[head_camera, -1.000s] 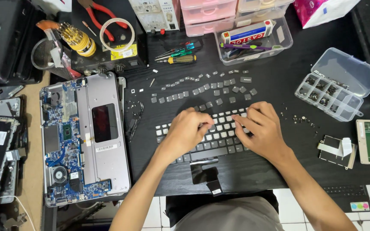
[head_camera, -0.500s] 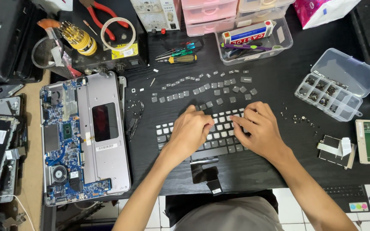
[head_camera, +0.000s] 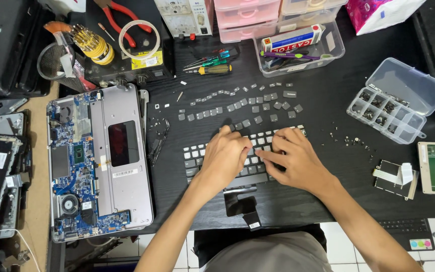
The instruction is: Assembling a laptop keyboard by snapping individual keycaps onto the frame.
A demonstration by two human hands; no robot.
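Hands at work on a detached laptop keyboard (head_camera: 212,161), a flat dark slab with pale square keycaps lying near the front edge of the black table (head_camera: 328,95). Left hand (head_camera: 226,157) and right hand (head_camera: 298,160) rest side by side on the key rows, fingers curled and pressed to the keys; whether either pinches a cap cannot be told. Beyond them, loose grey keycaps (head_camera: 247,103) lie scattered in rough rows. Farther, toward the right edge, a clear compartmented plastic box (head_camera: 386,113) stands open, holding small dark parts. At the left edge lies one opened laptop chassis (head_camera: 99,161), circuit board exposed.
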